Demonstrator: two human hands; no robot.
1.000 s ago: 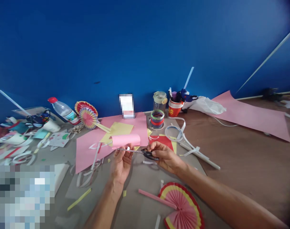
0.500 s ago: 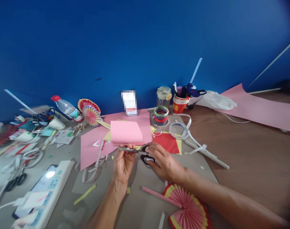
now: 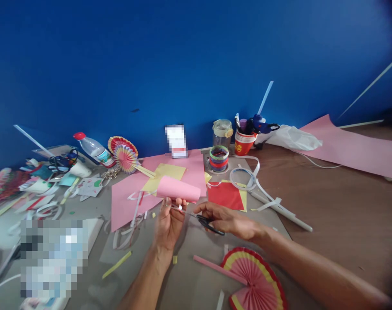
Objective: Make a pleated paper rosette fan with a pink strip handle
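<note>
My left fingers (image 3: pixel 165 208) pinch the curled pink paper (image 3: pixel 179 189) by its near edge, above the bench (image 3: pixel 328 202); right fingers (image 3: pixel 210 209) hold the scissors (image 3: pixel 211 224) by the handles. Paper's likely light, floppy, easily creased. Grip that edge lightly, off the blades.

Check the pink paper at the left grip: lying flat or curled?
Curled: the pink paper bends into a rounded, roll-like shape above the left grip, unlike the flat pink sheet behind it.
</note>
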